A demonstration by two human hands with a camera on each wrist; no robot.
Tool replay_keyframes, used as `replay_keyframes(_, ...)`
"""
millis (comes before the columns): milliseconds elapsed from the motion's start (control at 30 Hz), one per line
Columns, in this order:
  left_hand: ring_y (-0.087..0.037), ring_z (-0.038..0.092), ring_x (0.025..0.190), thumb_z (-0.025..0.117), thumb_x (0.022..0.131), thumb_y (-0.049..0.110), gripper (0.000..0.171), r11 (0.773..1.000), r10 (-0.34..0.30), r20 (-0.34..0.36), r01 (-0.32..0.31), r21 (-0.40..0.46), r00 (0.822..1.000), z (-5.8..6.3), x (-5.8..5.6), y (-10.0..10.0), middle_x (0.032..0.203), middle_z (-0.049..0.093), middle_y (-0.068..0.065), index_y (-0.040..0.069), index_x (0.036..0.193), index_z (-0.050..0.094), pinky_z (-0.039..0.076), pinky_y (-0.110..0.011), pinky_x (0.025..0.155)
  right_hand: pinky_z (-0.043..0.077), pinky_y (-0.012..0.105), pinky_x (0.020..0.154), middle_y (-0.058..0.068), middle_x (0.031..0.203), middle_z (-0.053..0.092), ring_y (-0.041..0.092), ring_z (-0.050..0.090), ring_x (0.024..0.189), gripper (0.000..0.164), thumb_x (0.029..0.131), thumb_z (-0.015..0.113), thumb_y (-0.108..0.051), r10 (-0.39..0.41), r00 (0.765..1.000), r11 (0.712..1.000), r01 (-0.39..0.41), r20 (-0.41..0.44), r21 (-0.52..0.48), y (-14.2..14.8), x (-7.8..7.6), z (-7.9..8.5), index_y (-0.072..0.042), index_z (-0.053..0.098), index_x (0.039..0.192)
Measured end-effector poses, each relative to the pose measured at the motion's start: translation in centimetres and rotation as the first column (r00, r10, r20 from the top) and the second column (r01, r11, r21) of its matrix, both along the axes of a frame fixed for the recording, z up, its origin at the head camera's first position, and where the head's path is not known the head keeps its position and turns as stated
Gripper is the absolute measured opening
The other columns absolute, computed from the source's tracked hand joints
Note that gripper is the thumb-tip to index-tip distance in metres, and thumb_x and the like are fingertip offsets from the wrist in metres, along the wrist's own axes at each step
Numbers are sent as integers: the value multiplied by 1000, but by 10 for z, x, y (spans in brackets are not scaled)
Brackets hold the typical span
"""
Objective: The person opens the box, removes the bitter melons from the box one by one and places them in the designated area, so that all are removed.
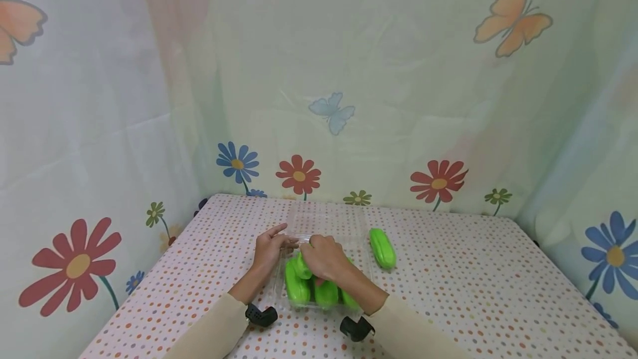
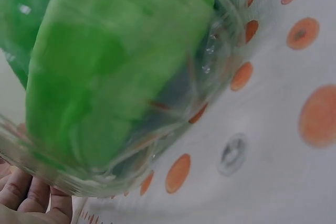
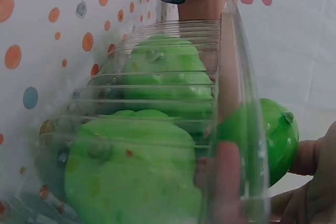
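Note:
A clear plastic clamshell box [image 1: 279, 295] stands on the table with its lid [image 1: 326, 220] folded back. Inside lie several bright green, lobed vegetables that look like chayotes [image 1: 298, 290]; in the right wrist view two chayotes [image 3: 134, 166] show through the ribbed wall. My right hand [image 1: 326, 259] grips another chayote [image 1: 301, 266] above the others, its stem end [image 3: 281, 135] sticking out past the rim in the right wrist view. At the box's left rim, my left hand [image 1: 271, 248] rests with its index finger extended. Its other fingers [image 2: 37, 192] appear beside the box wall.
One more chayote [image 1: 382, 248] lies on the table to the right of the box. A dotted cloth [image 1: 473, 281] covers the tabletop. Behind the far edge hangs a curtain [image 1: 389, 143] printed with flowers and butterflies.

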State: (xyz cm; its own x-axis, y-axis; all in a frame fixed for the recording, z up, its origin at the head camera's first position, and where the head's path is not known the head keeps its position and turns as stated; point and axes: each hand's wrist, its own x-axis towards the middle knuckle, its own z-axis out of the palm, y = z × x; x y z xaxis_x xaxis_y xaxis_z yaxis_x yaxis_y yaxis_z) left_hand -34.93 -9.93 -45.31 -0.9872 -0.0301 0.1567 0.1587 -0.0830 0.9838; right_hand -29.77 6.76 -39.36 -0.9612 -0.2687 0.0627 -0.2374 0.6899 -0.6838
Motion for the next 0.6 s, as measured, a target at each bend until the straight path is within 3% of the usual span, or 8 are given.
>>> replay_keyframes(100,-45,72,95,50,92,-3,51,1000,-7,-14,7,-14,1000,10,9,1,102,72,-31,-11,142,49,60,-51,85,60,41,70,14,96,68,21,63,42,38,105,38,-22,16,1000,1000,-16,9,-17,-1,-1,-1,0,67,108)
replay_keyframes(233,-40,74,91,50,92,-3,50,1000,-4,-18,4,-14,1000,15,14,2,102,72,-31,-11,142,50,60,-51,85,58,36,52,13,82,65,22,63,42,38,104,41,-26,17,999,998,-15,32,-58,-2,-2,-3,0,68,100)
replay_keyframes(333,-35,76,89,51,92,-2,50,1000,-3,-12,2,-18,1000,14,15,1,100,73,-29,-10,142,51,61,-47,82,55,35,42,15,77,63,25,64,42,41,100,51,-37,-19,998,998,23,52,-61,-4,-2,-5,1,68,100)
replay_keyframes(533,-51,68,101,50,94,-2,52,999,-33,-29,33,-5,999,11,14,0,105,71,-32,-11,145,46,62,-41,82,53,35,39,27,108,67,24,63,41,72,90,68,-53,-54,997,999,54,51,-4,-7,-1,-4,7,60,129)
replay_keyframes(600,-49,70,98,50,95,0,53,1000,-26,-36,26,-3,999,3,7,0,104,72,-31,-10,146,45,62,-39,82,54,35,39,29,114,66,23,63,41,78,90,68,-57,-45,998,999,45,52,4,-7,-1,-4,8,58,132)
